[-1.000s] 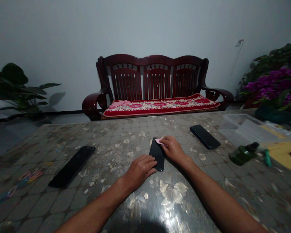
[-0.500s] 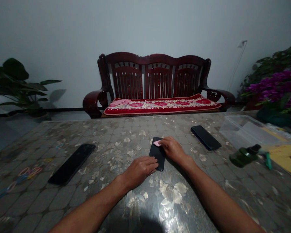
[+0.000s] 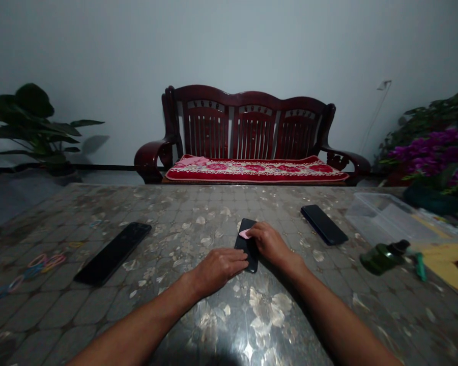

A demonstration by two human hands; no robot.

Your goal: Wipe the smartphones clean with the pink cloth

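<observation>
A black phone [image 3: 252, 257] lies on the patterned table in front of me, partly covered by both hands. My left hand [image 3: 222, 265] rests at its lower left edge, with stretched fingers lying flat over the border; the thumb is mostly hidden. Between the fingertips of my right hand [image 3: 269, 243] is a small pink cloth [image 3: 245, 234], pressed against the upper part of the screen. Another dark phone [image 3: 114, 253] lies to the left. On the right, a dark phone [image 3: 323, 224] appears to be stacked on another.
At the right stand a green bottle [image 3: 383, 257] with a black cap and a clear plastic box [image 3: 370, 216], near a green item [image 3: 420, 267] and a yellow sheet [image 3: 448, 264]. Colourful bands [image 3: 41, 264] lie at the left. A wooden bench [image 3: 252, 127] stands beyond the table.
My right hand has slid the pink cloth slightly left and down the phone's screen. The left hand keeps its place on the phone. The camera view has shifted a little.
</observation>
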